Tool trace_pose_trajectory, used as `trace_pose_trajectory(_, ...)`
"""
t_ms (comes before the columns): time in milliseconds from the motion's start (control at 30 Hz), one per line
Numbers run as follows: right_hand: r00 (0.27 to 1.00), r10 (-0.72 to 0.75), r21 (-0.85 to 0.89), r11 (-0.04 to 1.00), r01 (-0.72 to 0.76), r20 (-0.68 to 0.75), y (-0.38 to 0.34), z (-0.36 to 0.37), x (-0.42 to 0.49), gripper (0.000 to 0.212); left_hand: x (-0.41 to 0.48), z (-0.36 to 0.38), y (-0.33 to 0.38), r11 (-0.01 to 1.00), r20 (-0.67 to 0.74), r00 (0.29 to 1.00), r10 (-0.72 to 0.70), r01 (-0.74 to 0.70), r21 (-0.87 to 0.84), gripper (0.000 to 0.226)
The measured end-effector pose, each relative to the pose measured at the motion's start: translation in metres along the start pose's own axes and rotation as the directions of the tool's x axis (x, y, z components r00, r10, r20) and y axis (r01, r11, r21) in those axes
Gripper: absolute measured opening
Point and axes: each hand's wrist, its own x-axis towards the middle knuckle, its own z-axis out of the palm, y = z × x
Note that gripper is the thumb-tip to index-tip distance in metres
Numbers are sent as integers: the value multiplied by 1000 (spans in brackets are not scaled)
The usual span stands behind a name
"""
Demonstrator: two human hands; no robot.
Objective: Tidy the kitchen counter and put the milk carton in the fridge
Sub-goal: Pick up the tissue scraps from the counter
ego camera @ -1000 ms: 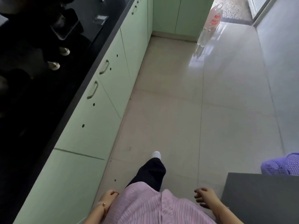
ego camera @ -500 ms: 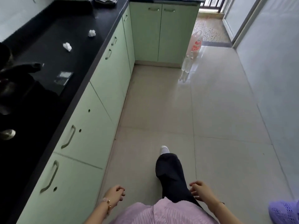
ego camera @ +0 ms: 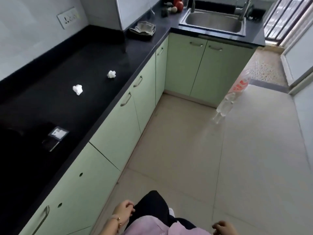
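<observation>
A black kitchen counter (ego camera: 105, 53) runs along my left and turns right toward a steel sink (ego camera: 213, 22). Two crumpled white tissues lie on it, one nearer (ego camera: 77, 89) and one farther (ego camera: 111, 74). A folded grey cloth (ego camera: 143, 28) rests near the corner. My left hand (ego camera: 123, 210) hangs low beside my hip, fingers loosely curled, holding nothing. My right hand (ego camera: 223, 227) is at the bottom edge, also empty with fingers bent. No milk carton or fridge is visible.
Pale green cabinets (ego camera: 118, 128) line the counter's front. Clear plastic bottles and a red-printed bag (ego camera: 232, 99) stand on the tiled floor near the sink cabinet. Fruit and a jar (ego camera: 177, 5) sit left of the sink. A small dark packet (ego camera: 55, 135) lies on the near counter.
My view has lifted and swung along the counter, bringing the tissues, cloth and sink into sight. I have stepped forward; both hands stay low and empty.
</observation>
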Motion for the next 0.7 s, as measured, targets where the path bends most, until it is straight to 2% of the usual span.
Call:
trace_pose_trajectory(167,997,-31,9,999,31,71,-153,-27,38,19,52,-14,31,994,-55,994,-97,94,-51,31)
trace_pose_trajectory(300,975,-178,-9,983,181,135,-278,-35,78,19,101,-38,85,988,-113,988,-107,93,-124,35)
trace_pose_trajectory(400,939,-292,-33,953,303,179,-376,-40,95,22,114,-75,169,986,-177,984,-15,-15,-167,33)
trace_pose_trajectory(533,833,-481,-64,855,514,274,-507,-38,109,22,120,-135,289,967,-251,947,203,-234,-99,29)
trace_pose_trajectory(600,770,-549,-85,794,602,326,-563,-35,109,22,122,-160,334,936,-332,899,286,-337,-106,27)
trace_pose_trajectory(700,664,-626,-111,688,717,408,-636,-25,102,25,134,-197,378,904,-537,775,333,-425,-53,21)
